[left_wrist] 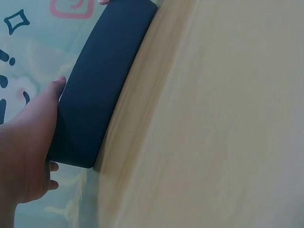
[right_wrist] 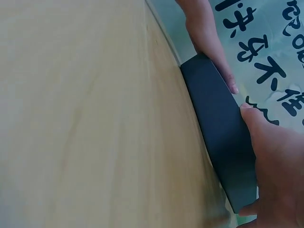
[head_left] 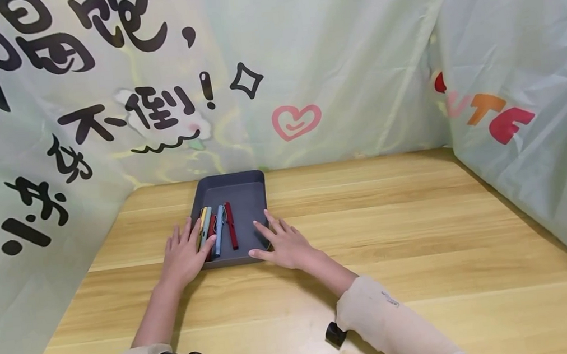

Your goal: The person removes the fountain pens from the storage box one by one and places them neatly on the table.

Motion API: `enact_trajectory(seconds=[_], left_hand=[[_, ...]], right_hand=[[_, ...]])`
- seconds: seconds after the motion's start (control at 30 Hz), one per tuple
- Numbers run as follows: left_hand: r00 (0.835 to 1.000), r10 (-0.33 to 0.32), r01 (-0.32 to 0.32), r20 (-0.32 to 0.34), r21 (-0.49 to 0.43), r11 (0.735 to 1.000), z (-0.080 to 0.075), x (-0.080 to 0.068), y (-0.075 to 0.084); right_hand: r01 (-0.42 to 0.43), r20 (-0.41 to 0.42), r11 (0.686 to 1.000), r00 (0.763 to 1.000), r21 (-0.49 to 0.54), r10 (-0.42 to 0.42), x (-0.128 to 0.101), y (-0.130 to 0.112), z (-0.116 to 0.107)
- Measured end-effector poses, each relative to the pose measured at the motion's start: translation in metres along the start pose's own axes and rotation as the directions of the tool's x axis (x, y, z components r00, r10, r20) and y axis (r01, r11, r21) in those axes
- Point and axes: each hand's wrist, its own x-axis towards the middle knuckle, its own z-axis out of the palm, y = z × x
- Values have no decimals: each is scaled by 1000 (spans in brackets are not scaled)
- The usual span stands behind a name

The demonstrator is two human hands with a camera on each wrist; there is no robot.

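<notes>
Holding the tray from both sides, nothing lifted yet as far as I can judge. Left hand [head_left: 183, 258] lies flat at the near-left corner of the dark grey tray [head_left: 244, 194], fingers [head_left: 183, 233] straight and relaxed, thumb over the rim by the pens [head_left: 217, 230]; pressing, not gripping. Tray sits on the tabletop [head_left: 420, 232], near the back curtain [head_left: 303, 57], left of centre. Pens already lie inside, bunched along its left half: yellow, pale green, blue, red, roughly parallel. Right half of the tray floor is bare. Right hand [head_left: 281, 243] rests at the near-right corner, fingers spread and straight over the rim, holding nothing.

Materials: tray looks like matte moulded plastic, shallow, rectangular, rounded corners, smooth outer wall [left_wrist: 99, 90]. Pens look like glossy plastic barrels with clips. Tabletop is pale wood-grain laminate, smooth. Curtain is thin, creased, translucent sheet with printed characters.
</notes>
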Motion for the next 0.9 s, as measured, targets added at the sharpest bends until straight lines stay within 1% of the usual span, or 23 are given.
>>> enact_trajectory(seconds=[0.27, 0.4, 0.63, 0.9], left_hand=[[1000, -10, 10, 4, -28, 1000, 2, -2, 13], [1000, -11, 11, 8, -21, 1000, 5, -2, 18], [1000, -14, 14, -2, -39, 999, 10, -3, 27], [1000, -16, 15, -15, -60, 998, 15, -5, 40]], right_hand=[[6, -8, 1000, 1000, 6, -6, -9, 9, -1], [10, -19, 1000, 1000, 18, -10, -14, 13, -2], [20, -39, 999, 999, 35, -18, -22, 20, -5], [24, -73, 998, 997, 58, -20, -32, 29, -2]])
